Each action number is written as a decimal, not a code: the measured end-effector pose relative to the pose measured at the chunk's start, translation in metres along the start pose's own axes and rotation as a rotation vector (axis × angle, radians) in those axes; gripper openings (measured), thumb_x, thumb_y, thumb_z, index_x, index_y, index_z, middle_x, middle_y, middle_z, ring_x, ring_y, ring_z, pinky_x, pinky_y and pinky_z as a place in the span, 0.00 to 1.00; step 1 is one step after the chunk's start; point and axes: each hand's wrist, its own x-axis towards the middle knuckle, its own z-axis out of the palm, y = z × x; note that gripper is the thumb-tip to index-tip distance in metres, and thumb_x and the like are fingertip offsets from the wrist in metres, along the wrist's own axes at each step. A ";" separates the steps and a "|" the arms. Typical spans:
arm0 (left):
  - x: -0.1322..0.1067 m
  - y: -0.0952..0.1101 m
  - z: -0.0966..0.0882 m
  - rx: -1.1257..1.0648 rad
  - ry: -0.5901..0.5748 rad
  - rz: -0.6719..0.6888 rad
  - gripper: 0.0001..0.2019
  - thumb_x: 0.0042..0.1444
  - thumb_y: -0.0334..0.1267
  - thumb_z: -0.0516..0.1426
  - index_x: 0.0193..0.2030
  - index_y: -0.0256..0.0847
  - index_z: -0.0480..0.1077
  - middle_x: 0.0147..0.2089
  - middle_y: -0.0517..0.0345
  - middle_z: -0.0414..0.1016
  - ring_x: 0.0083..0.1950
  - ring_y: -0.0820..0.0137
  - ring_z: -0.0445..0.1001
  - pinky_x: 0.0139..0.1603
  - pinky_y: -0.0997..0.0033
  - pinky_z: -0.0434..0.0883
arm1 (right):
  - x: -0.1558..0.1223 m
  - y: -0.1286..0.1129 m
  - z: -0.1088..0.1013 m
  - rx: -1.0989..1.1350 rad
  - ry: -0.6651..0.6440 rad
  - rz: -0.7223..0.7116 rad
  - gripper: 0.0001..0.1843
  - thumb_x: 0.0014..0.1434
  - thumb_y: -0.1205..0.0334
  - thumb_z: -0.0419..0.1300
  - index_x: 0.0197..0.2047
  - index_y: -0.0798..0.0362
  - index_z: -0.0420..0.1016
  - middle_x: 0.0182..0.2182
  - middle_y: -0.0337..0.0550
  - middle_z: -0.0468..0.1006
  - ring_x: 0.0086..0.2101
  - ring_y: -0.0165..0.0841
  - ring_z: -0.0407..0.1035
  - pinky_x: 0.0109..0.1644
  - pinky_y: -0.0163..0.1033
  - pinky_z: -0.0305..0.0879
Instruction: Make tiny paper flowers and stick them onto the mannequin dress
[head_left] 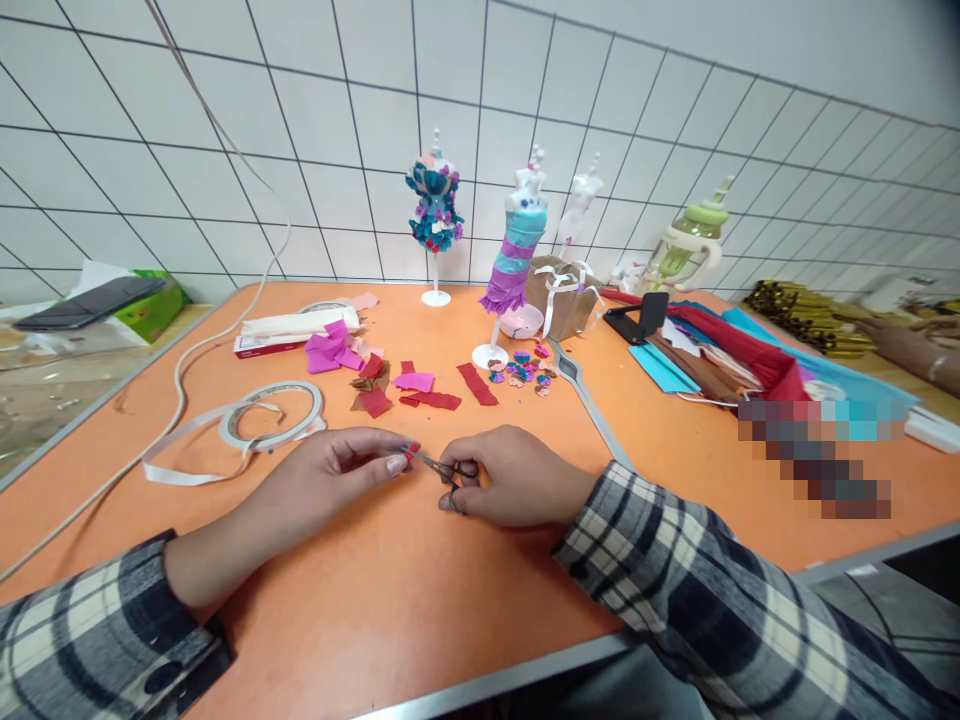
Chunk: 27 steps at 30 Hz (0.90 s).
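Observation:
My left hand [341, 470] is closed in a pinch on a tiny red paper piece [412, 449] between thumb and fingertips. Small dark-handled scissors [457, 474] are in my right hand [514, 475], with finger and thumb in the loops. Their blade tips point left and meet or nearly touch the red piece. Just beyond my hands lie red paper strips [477, 384], pink paper [414, 382], crumpled magenta paper [334, 347] and a cluster of small coloured paper cutouts [523, 370]. Grey metal tweezers [574, 370] rest right of the cutouts.
Mini mannequins stand behind: one in teal ruffles [435, 205], one in blue and purple wrap [517, 240], one white [581, 205]. A tape roll [274, 415] lies left, near a white cable [178, 385]. Fabrics [750, 350] and a green-lidded bottle [690, 245] are right; another person's hand [904, 345] shows.

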 end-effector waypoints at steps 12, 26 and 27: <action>-0.001 -0.001 -0.003 0.083 0.061 0.054 0.16 0.51 0.57 0.66 0.35 0.47 0.85 0.37 0.53 0.88 0.38 0.60 0.84 0.42 0.66 0.80 | -0.002 -0.003 -0.001 -0.015 -0.019 -0.018 0.18 0.59 0.43 0.67 0.43 0.49 0.78 0.34 0.37 0.79 0.34 0.31 0.68 0.37 0.36 0.55; -0.002 0.003 0.000 0.105 0.034 0.088 0.17 0.52 0.57 0.64 0.31 0.45 0.81 0.32 0.54 0.85 0.35 0.63 0.82 0.41 0.67 0.80 | -0.004 -0.010 -0.004 0.065 -0.087 0.031 0.14 0.59 0.48 0.68 0.40 0.49 0.78 0.30 0.33 0.78 0.31 0.28 0.69 0.36 0.35 0.56; -0.002 0.004 0.000 0.106 0.038 0.087 0.16 0.52 0.57 0.64 0.31 0.45 0.81 0.32 0.54 0.85 0.35 0.63 0.82 0.41 0.67 0.80 | -0.004 -0.010 -0.004 0.069 -0.084 0.026 0.13 0.59 0.48 0.68 0.40 0.49 0.78 0.29 0.33 0.78 0.31 0.28 0.69 0.36 0.35 0.56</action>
